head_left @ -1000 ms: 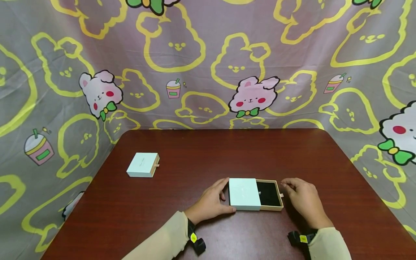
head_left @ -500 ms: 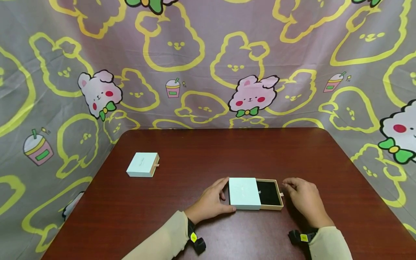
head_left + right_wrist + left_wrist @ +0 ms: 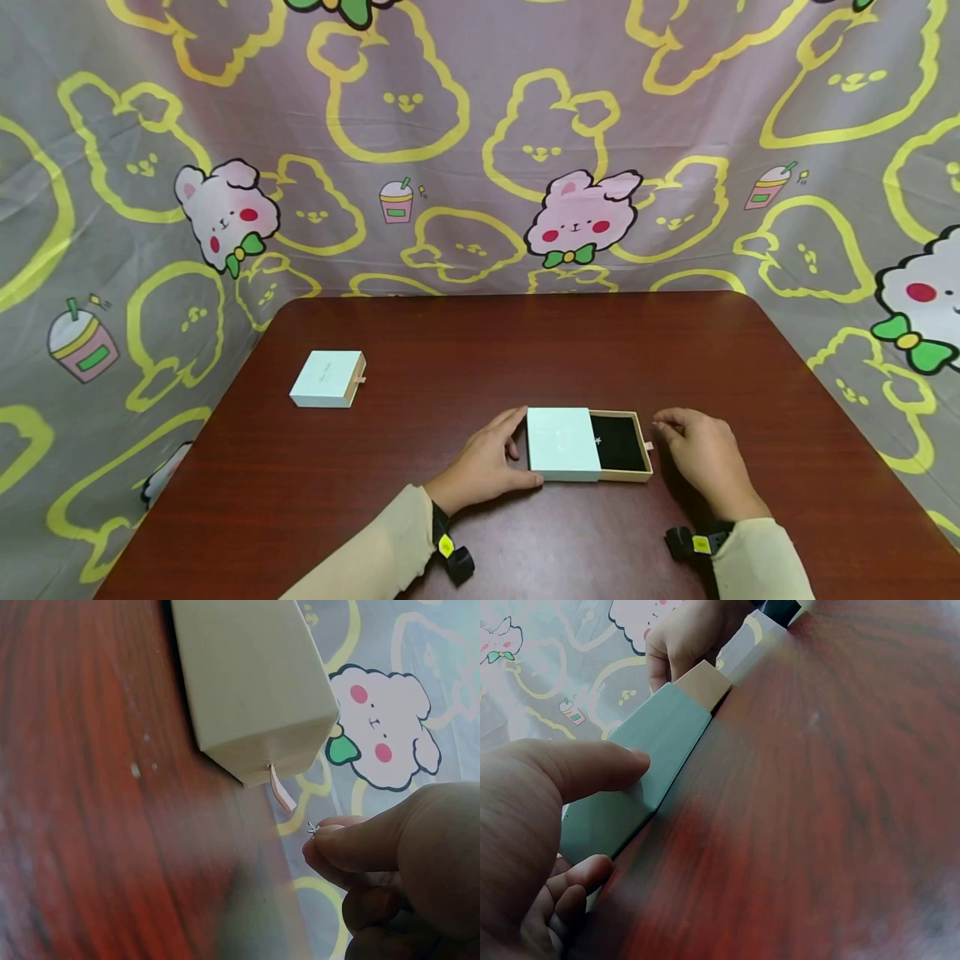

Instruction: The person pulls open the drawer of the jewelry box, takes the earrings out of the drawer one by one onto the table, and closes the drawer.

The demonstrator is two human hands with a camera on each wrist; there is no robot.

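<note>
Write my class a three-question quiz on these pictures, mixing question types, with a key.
1. True or false: the drawer of the nearer box stands partly out, with the left hand touching the box.
2. Multiple choice: what does the right hand pinch? A, the ribbon tab; B, a small silvery piece; C, the drawer.
3. Short answer: on which of the person's sides does the closed box lie?
Key: 1 true; 2 B; 3 left.

Left sleeve (image 3: 367,550), plain cream; beyond its cuff (image 3: 422,517), a black left strap (image 3: 439,521) bearing a yellow diamond-shaped marking (image 3: 446,546) and a dark blocky attachment (image 3: 461,567). Right sleeve (image 3: 757,560), matching; black right strap (image 3: 722,533) with a squarish yellow patch (image 3: 701,544) and dark block (image 3: 678,543).
</note>
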